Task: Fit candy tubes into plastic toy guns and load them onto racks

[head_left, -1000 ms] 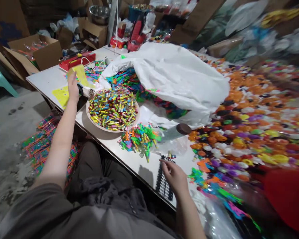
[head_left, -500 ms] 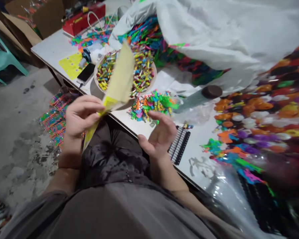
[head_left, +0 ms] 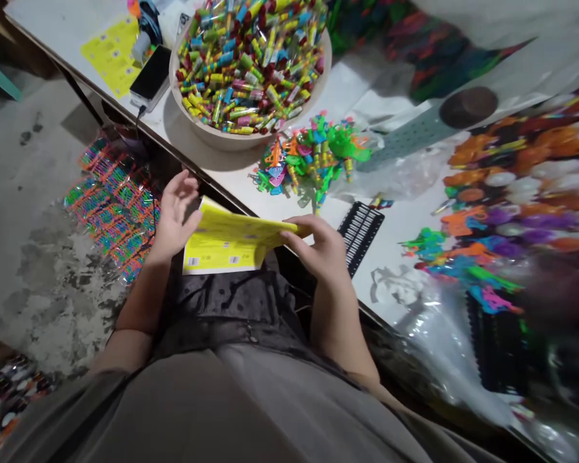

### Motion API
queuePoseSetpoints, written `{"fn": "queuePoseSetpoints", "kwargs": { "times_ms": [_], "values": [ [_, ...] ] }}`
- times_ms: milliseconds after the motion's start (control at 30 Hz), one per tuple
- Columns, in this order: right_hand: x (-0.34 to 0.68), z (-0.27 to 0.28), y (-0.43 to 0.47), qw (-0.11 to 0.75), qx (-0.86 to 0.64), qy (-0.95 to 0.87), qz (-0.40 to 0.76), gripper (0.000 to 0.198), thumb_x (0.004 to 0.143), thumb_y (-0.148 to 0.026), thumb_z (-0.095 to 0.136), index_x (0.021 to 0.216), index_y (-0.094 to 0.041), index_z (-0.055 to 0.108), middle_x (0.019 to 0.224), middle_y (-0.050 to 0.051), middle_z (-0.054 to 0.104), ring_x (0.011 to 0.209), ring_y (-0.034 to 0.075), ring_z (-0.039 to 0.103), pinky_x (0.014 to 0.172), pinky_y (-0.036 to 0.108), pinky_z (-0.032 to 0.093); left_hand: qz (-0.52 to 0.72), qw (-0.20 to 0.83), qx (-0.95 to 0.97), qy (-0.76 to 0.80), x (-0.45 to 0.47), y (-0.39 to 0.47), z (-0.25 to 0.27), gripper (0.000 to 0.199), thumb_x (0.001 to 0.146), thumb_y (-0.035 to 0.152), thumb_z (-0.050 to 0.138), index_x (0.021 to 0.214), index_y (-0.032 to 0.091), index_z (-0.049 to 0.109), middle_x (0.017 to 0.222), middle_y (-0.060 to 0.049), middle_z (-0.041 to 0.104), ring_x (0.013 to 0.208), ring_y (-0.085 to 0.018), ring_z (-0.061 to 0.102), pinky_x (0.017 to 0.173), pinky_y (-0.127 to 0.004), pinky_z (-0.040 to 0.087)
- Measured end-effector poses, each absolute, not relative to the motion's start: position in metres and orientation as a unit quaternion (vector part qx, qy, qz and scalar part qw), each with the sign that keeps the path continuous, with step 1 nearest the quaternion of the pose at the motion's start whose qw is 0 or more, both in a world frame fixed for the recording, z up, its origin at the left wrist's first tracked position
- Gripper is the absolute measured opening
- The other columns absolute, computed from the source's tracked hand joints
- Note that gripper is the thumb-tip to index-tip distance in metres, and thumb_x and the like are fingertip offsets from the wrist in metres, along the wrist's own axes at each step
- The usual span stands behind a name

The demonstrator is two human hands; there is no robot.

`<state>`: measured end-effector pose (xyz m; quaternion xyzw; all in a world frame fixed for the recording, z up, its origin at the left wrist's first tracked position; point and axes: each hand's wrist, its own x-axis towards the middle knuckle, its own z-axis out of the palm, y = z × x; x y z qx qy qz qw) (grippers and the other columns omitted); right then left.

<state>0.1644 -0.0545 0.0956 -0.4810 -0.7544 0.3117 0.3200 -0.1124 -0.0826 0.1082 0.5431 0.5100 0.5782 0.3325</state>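
A yellow printed sheet (head_left: 226, 241) with small barcodes hangs over my lap, bent along its upper part. My right hand (head_left: 321, 247) pinches its right end between thumb and fingers. At the sheet's left end is my left hand (head_left: 176, 215), its fingers apart and curled slightly; its thumb lies close to the sheet's edge, and whether they touch I cannot tell. Beyond the hands, a heap of small colourful plastic toys (head_left: 313, 157) lies on the white table (head_left: 226, 164). A black slotted strip (head_left: 359, 235) rests beside my right hand.
A round tub (head_left: 207, 132) full of small wrapped tubes stands on the table. Left of it lie a phone (head_left: 149, 77) and another yellow sheet (head_left: 110, 54). Packed colourful bundles (head_left: 110, 206) sit on the floor. Orange, white and purple pieces (head_left: 525, 186) are piled at right.
The yellow sheet has swung down from upright to over my lap. My left hand has let go of it and my right hand has taken its right end. The view has tilted down.
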Motion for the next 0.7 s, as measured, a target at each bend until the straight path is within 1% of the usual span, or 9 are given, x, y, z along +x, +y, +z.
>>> {"fn": "queuePoseSetpoints", "kwargs": {
  "times_ms": [67,133,200,267,367,467,567,633,700],
  "values": [
    [0.169,0.091,-0.057,0.315,-0.473,-0.743,0.354,0.022,0.083,-0.039,0.058,0.09,-0.019,0.063,0.086,0.004,0.064,0.078,0.014,0.06,0.07,0.027,0.049,0.527,0.34,0.585,0.514,-0.116,-0.079,0.105,0.058,0.072,0.056,0.064,0.119,0.025,0.052,0.122,-0.006,0.054,0.122,-0.025,0.048,0.1,-0.041,0.042],
    [0.172,0.087,-0.057,0.302,-0.477,-0.738,0.37,0.023,0.083,-0.039,0.057,0.092,-0.019,0.063,0.088,0.004,0.065,0.077,0.014,0.061,0.07,0.027,0.049,0.467,0.406,0.609,0.496,-0.115,-0.078,0.099,0.054,0.071,0.055,0.065,0.111,0.021,0.055,0.114,-0.007,0.058,0.113,-0.024,0.054,0.094,-0.038,0.046],
    [0.172,0.084,-0.055,0.282,-0.495,-0.756,0.323,0.025,0.084,-0.039,0.056,0.096,-0.019,0.063,0.093,0.005,0.066,0.084,0.017,0.061,0.078,0.032,0.049,0.429,0.47,0.59,0.497,-0.11,-0.079,0.091,0.041,0.076,0.052,0.06,0.1,0.019,0.055,0.097,-0.004,0.062,0.091,-0.019,0.061,0.078,-0.031,0.051],
    [0.167,0.084,-0.053,0.268,-0.497,-0.791,0.236,0.029,0.084,-0.039,0.055,0.104,-0.019,0.062,0.101,0.008,0.065,0.095,0.022,0.06,0.088,0.04,0.046,0.412,0.479,0.557,0.539,-0.1,-0.083,0.084,0.03,0.081,0.048,0.054,0.087,0.019,0.052,0.079,0.0,0.06,0.071,-0.014,0.059,0.063,-0.025,0.047],
    [0.149,0.085,-0.055,0.283,-0.438,-0.838,0.158,0.041,0.086,-0.034,0.053,0.124,-0.021,0.051,0.114,0.011,0.061,0.107,0.026,0.056,0.092,0.045,0.045,0.357,0.432,0.578,0.592,-0.082,-0.088,0.076,0.023,0.081,0.041,0.053,0.075,0.02,0.049,0.067,0.003,0.053,0.062,-0.012,0.051,0.056,-0.023,0.039],
    [0.127,0.081,-0.06,0.297,-0.341,-0.879,0.154,0.049,0.088,-0.021,0.047,0.136,-0.03,0.041,0.108,0.008,0.063,0.099,0.022,0.06,0.081,0.038,0.052,0.314,0.425,0.628,0.571,-0.064,-0.09,0.071,0.018,0.081,0.038,0.053,0.075,0.021,0.049,0.068,0.002,0.054,0.063,-0.013,0.049,0.057,-0.025,0.036],
    [0.112,0.075,-0.064,0.309,-0.305,-0.89,0.143,0.057,0.088,-0.014,0.044,0.14,-0.036,0.036,0.1,0.006,0.063,0.088,0.019,0.061,0.072,0.033,0.053,0.373,0.466,0.596,0.536,-0.053,-0.094,0.069,0.014,0.083,0.034,0.048,0.087,0.021,0.052,0.079,-0.001,0.058,0.072,-0.014,0.052,0.063,-0.025,0.039],
    [0.106,0.072,-0.063,0.333,-0.302,-0.887,0.106,0.057,0.087,-0.013,0.047,0.139,-0.036,0.039,0.1,0.006,0.061,0.088,0.018,0.06,0.071,0.031,0.052,0.402,0.522,0.547,0.517,-0.05,-0.097,0.069,0.025,0.087,0.037,0.042,0.1,0.02,0.053,0.079,-0.001,0.058,0.072,-0.013,0.052,0.064,-0.025,0.039],
    [0.102,0.07,-0.06,0.351,-0.298,-0.886,0.047,0.054,0.086,-0.011,0.051,0.135,-0.032,0.045,0.103,0.006,0.061,0.088,0.018,0.059,0.073,0.031,0.05,0.414,0.57,0.501,0.503,-0.049,-0.1,0.068,0.037,0.091,0.043,0.033,0.106,0.017,0.055,0.074,0.0,0.055,0.066,-0.012,0.049,0.062,-0.024,0.038]
  ]
}}
